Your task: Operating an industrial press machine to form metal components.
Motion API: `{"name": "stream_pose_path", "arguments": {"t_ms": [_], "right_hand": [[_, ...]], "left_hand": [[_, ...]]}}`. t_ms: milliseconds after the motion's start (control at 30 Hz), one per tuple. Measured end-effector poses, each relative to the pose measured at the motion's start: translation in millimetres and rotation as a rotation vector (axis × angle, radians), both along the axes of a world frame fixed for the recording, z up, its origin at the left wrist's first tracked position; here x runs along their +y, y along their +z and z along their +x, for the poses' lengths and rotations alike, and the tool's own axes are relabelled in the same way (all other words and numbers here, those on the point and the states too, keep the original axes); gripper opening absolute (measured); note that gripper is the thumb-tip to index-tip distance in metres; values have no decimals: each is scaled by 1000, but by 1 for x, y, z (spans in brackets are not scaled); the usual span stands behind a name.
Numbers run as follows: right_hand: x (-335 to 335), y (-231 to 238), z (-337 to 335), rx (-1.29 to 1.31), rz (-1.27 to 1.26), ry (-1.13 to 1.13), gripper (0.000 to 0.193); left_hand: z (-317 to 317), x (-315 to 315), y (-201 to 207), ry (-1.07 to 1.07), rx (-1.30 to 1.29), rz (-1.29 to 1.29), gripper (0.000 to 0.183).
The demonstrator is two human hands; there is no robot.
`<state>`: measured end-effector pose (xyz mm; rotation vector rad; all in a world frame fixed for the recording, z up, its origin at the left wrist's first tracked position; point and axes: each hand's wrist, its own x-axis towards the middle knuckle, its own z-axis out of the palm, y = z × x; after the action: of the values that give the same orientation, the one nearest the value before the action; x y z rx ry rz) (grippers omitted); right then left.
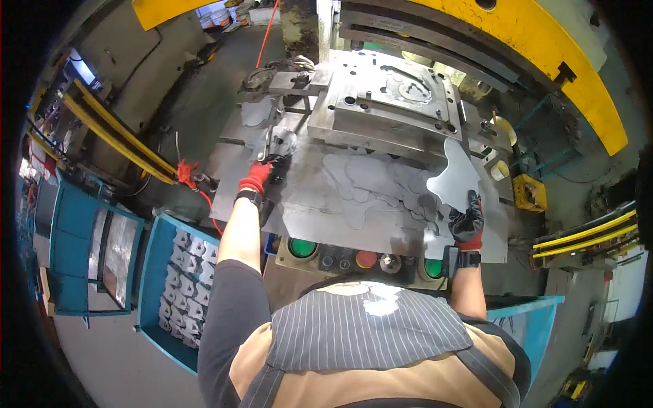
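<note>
My right hand [468, 223], in a black and red glove, grips the lower edge of a flat, irregularly shaped sheet-metal blank [454, 178]. The blank is tilted up off the steel table [299, 221], in front of the right side of the die [388, 124]. At the table's left, my left hand [266, 170], in the same kind of glove, is closed round something slim and silvery that I cannot make out. Grey metal pieces lie beyond its fingers. Between my hands, several flat blanks [371, 178] overlap on the table.
The yellow press frame [578, 75] arches overhead. Green buttons [301, 247] and a red button [366, 259] line the front panel below the table. A blue bin [153, 299] with rows of shaped metal parts stands at left; a yellow basket [529, 193] sits at right.
</note>
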<state>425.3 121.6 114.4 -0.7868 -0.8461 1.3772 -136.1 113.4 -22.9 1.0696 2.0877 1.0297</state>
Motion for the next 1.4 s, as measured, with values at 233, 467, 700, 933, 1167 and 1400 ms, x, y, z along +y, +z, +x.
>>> {"name": "stream_pose_path", "arguments": {"t_ms": [233,467,700,933,1167,1400], "right_hand": [[16,-6,30,-798,481,-341,34],[76,67,-39,13,138,156,30],[198,121,-77,-1322,1124,-222,21],[303,100,-168,-1583,116,-54,30],[251,130,-166,-2157,196,-274,63],[221,153,-165,-2263,258,59,58]], "left_hand": [[1,27,1,92,-162,89,25],[-14,-34,-27,176,-390,256,34],[94,-121,111,-90,-500,363,27],[44,-221,-4,249,-350,345,26],[93,-215,84,168,-607,356,28],[137,-178,134,48,-663,350,26]]}}
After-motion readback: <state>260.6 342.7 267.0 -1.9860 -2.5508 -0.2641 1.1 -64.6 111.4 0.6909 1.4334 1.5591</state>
